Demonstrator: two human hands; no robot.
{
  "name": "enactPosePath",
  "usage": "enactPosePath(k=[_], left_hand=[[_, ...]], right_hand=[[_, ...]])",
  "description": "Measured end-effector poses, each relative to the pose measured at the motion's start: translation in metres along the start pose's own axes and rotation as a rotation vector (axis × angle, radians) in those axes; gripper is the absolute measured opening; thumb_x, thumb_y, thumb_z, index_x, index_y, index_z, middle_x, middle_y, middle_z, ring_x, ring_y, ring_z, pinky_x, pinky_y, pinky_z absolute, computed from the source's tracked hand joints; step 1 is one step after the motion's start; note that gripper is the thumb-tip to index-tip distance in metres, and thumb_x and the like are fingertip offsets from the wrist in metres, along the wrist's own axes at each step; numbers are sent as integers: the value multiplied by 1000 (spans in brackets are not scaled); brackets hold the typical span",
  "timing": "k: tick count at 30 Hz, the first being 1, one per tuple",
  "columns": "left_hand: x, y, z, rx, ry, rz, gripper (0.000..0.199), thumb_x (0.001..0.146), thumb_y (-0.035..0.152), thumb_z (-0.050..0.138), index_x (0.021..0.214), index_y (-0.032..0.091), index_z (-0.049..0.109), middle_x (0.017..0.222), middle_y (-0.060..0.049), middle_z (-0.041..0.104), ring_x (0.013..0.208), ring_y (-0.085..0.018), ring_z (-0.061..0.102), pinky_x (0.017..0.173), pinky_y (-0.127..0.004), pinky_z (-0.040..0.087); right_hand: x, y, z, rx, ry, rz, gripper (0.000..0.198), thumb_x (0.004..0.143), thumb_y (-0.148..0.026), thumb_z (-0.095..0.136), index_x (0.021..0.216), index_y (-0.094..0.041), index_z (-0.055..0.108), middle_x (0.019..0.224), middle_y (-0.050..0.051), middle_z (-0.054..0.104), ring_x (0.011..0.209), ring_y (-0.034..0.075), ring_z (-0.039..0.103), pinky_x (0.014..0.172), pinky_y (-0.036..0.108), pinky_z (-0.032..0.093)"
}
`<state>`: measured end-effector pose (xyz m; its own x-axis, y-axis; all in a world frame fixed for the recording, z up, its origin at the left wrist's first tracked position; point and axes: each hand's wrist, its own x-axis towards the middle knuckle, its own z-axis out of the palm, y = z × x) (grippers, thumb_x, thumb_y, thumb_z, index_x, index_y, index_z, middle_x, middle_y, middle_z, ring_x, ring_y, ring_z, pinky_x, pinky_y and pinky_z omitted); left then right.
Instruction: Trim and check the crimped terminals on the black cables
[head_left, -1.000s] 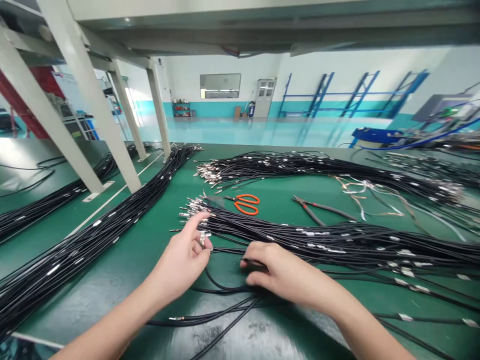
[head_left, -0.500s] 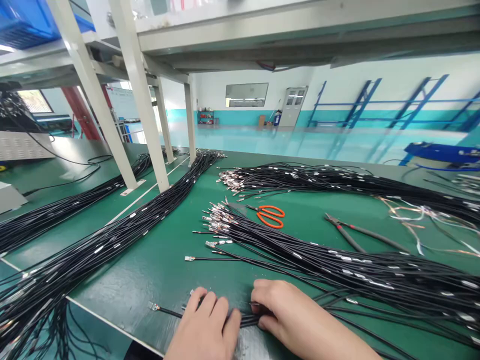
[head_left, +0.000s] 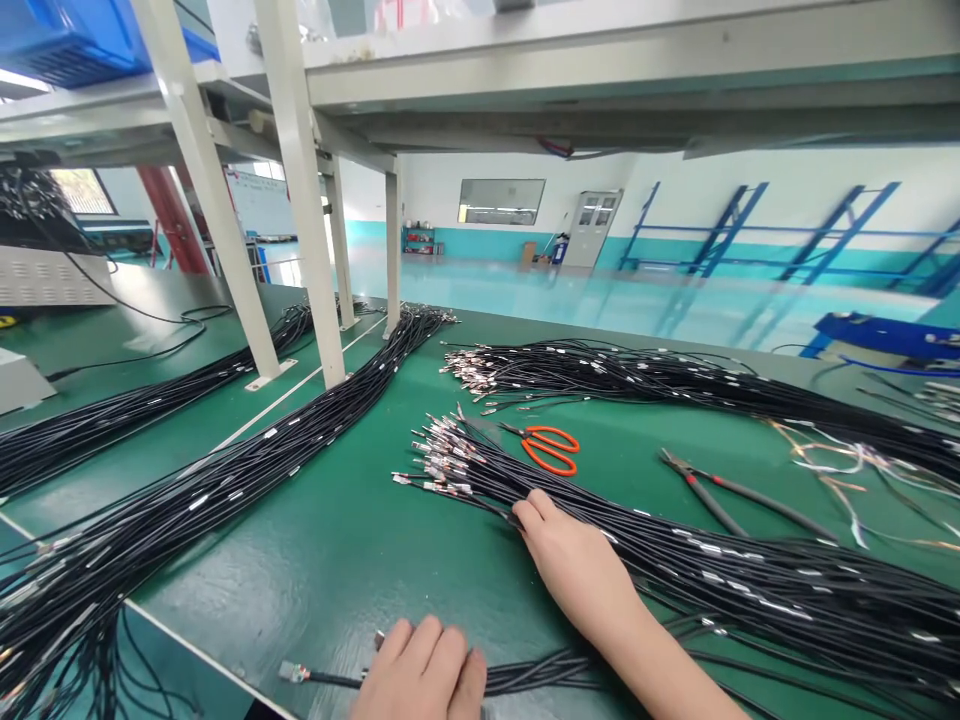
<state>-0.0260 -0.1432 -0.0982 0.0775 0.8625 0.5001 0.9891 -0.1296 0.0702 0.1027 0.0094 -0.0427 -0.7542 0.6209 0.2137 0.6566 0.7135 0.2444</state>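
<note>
My left hand (head_left: pixel 429 672) lies closed over a small group of black cables (head_left: pixel 536 672) near the front of the bench. A crimped connector (head_left: pixel 294 672) sticks out to its left on one cable. Farther forward, my right hand (head_left: pixel 574 560) is shut on black cables at the near side of a large cable bundle (head_left: pixel 675 535). Metal terminals (head_left: pixel 442 455) show at that bundle's left end, beyond my right fingers. How many cables each hand grips is hidden by the fingers.
Orange-handled scissors (head_left: pixel 551 450) and red-and-black pliers (head_left: pixel 720 490) lie behind the bundle. Another cable bundle (head_left: pixel 645 370) lies farther back, and a long one (head_left: pixel 300 425) runs along the left. White shelf posts (head_left: pixel 304 200) stand on the green bench (head_left: pixel 352 560). Loose stripped wires (head_left: pixel 832 460) lie right.
My right hand has moved forward from beside my left hand to the bundle. Loose cables that lay apart are now drawn against the bundle's near side. My left hand stays low on its cables.
</note>
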Motion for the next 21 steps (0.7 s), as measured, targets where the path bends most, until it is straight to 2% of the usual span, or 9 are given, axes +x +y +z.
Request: enactPosePath(k=[2,7,10,13,17,19,21], left_hand=[[10,-7,-6,-23,-29,-21,19,82,13,42,68,19,53,64,-1,52,58,-16,46,53,-31,33],[30,-19,-25,37,-53,123,18,76,8,46,88,16,57,75,-4,54,67,-18,48,57,-31,37],[23,-18,-19,60,-50,103,24,74,8,51,97,15,54,89,-7,57,75,-20,50,62,-32,39],[11,-16,-6,-18,12,28,32,72,6,53,102,16,51,97,-7,57,86,-21,50,71,-33,39],[11,-18,-4,-117,76,-14,24,76,8,47,97,20,51,90,-4,58,83,-19,52,78,-35,37],[18,-20,-9,-93,114,17,20,79,8,43,91,20,53,83,-3,59,76,-18,53,79,-38,35],[27,-21,-11,-43,130,71,19,78,7,42,86,18,55,77,-3,59,69,-18,53,74,-37,37]], right_hand=[[6,3,4,-56,29,22,17,81,-7,39,81,-16,53,81,4,53,58,14,56,42,24,32],[12,7,5,-99,44,10,18,79,-4,40,79,-16,53,79,5,54,60,14,57,44,23,34],[11,9,3,-54,37,-69,16,76,-3,44,75,-16,53,77,4,54,61,16,57,46,24,36],[9,11,3,52,81,-57,12,77,-8,46,77,-17,53,78,3,54,58,15,57,47,24,39],[8,11,3,109,129,-7,10,79,-11,45,76,-18,51,77,1,53,55,13,56,46,23,39],[8,10,2,81,155,-9,11,79,-12,43,74,-18,50,74,1,53,51,13,55,44,24,39],[7,9,4,44,198,-33,13,79,-10,40,74,-18,50,72,2,52,50,14,55,42,25,38]])
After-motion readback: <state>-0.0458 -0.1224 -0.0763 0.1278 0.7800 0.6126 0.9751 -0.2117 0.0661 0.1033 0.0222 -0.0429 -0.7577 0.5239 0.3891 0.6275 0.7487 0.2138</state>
